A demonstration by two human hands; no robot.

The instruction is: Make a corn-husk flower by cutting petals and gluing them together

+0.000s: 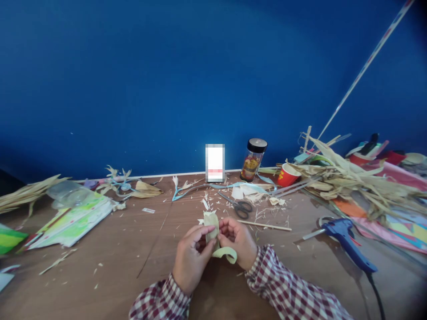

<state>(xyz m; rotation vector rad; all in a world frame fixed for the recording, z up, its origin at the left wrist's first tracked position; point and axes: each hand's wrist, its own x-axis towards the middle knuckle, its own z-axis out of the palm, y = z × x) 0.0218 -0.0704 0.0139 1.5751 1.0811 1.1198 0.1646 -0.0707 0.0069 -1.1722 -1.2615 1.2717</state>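
A pale green strip of husk (211,221) stands up between my two hands, and its lower end curls out to the right below my fingers. My left hand (193,253) pinches it from the left with thumb and fingers. From the right, my right hand (239,242) closes its fingertips on the strip's edge. Just beyond my hands lie dark-handled scissors (243,209) and a thin wooden stick (265,225), among many small husk scraps.
A blue glue gun (347,242) with its cord lies at the right. Behind it is a heap of dry husks (347,173). A lidded jar (253,160) and red paper cup (287,175) stand by the blue wall. At left lies a green-white packet (75,220).
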